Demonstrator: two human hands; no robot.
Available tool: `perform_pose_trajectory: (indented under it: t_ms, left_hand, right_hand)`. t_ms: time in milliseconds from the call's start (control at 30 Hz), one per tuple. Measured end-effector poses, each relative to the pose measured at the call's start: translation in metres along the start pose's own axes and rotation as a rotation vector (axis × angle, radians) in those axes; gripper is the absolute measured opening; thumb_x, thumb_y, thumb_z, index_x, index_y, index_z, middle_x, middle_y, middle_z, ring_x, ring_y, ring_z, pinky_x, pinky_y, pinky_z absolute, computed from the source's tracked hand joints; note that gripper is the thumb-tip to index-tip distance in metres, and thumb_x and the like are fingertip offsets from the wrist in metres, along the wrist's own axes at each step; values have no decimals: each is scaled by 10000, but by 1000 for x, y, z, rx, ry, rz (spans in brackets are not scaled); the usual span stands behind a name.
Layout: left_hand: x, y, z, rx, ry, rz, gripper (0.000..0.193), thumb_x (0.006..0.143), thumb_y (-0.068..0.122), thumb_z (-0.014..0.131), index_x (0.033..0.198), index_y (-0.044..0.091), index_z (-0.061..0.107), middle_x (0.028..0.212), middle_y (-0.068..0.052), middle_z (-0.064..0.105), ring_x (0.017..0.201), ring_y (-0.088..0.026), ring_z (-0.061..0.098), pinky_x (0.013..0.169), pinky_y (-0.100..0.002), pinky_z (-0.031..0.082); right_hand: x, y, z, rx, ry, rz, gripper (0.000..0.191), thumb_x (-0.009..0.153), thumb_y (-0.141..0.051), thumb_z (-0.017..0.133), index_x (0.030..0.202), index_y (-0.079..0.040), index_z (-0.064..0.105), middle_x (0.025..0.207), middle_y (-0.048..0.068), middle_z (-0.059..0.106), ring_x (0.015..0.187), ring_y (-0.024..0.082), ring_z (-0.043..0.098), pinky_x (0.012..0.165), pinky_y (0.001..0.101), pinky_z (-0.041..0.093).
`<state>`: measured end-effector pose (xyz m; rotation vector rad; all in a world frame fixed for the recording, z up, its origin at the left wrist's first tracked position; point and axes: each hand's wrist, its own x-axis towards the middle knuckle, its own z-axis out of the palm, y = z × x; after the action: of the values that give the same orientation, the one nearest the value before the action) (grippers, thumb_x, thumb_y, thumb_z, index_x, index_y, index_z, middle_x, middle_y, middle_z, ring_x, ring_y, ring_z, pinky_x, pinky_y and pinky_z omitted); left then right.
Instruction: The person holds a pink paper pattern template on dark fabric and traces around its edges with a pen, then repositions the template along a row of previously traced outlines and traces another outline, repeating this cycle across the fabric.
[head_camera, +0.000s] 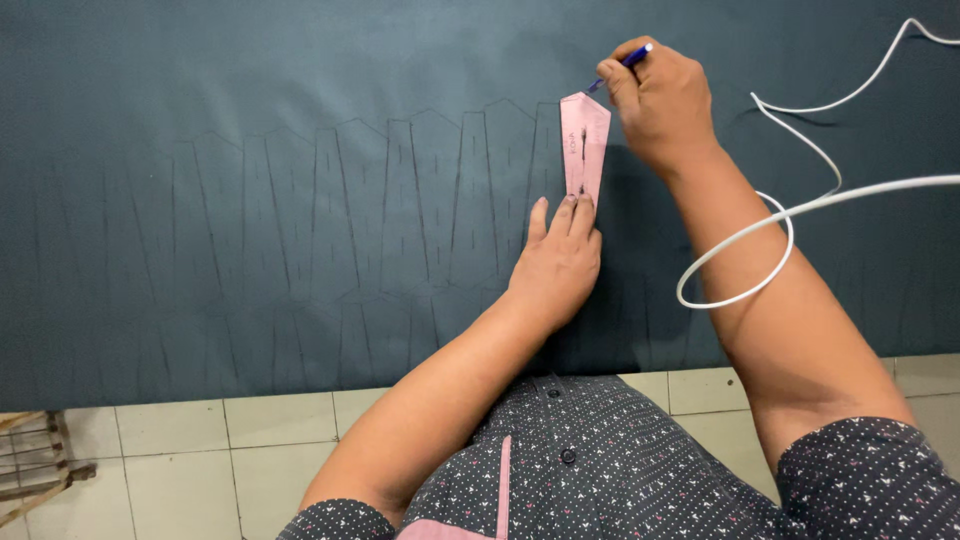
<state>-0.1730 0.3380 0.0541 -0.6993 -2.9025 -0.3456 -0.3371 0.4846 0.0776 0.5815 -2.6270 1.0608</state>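
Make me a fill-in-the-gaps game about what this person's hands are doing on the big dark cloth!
1. The right hand holds a blue ____.
2. The left hand presses down a ____ paper pattern on the cloth.
3. The traced outlines lie to the ____ of the pattern.
4. A ____ cable loops beside the right arm.

Missing words: pen; pink; left; white

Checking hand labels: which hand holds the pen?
The right hand holds the blue pen at the pink template's tip; the left hand presses flat on the template's lower end.
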Motion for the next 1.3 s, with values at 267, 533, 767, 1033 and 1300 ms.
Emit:
perform_pose_trajectory:
  t_ms: [267,533,767,1033,1300]
  left_hand:
    - [0,-4,-1,-41,17,-6,241,923,169,546,1088,59,684,1401,-128,564,1357,-259,527,1159,-619,330]
    - [-1,-23,0,-222,15,-11,241,927,144,617,1163,97,629,1434,-46,562,1343,-174,534,1142,-683,301]
    - [8,-33,-10,-315,-73,-32,305,828,179,723,1126,137,676,1466,-39,535,1403,-234,466,1142,-682,268]
    - [18,-45,-15,-361,-106,-115,212,749,239,795,956,222,755,1496,-39,496,1460,-351,338,1150,-725,133]
    - [16,-52,-3,-362,-57,-132,94,873,232,719,950,233,773,1461,33,545,1463,-316,381,1161,-741,113]
  right_hand:
    - [-26,-6,-26,-71,-9,44,148,1108,-165,713,1059,-26,709,825,104,705,732,260,693,665,352,521]
    - [-57,-26,-33,28,-7,155,172,1100,-200,701,1068,-31,712,841,103,717,751,247,714,689,345,539]
    - [-155,-87,-52,46,-122,307,163,1025,-206,695,1047,-45,715,884,122,722,758,252,718,690,337,550]
    - [-186,-100,-54,103,-133,403,160,1006,-178,702,1069,-32,710,862,108,705,713,203,677,678,304,537]
    - [-188,-98,-40,146,-118,310,162,1002,-183,709,1073,-37,714,947,111,726,767,218,698,705,310,548]
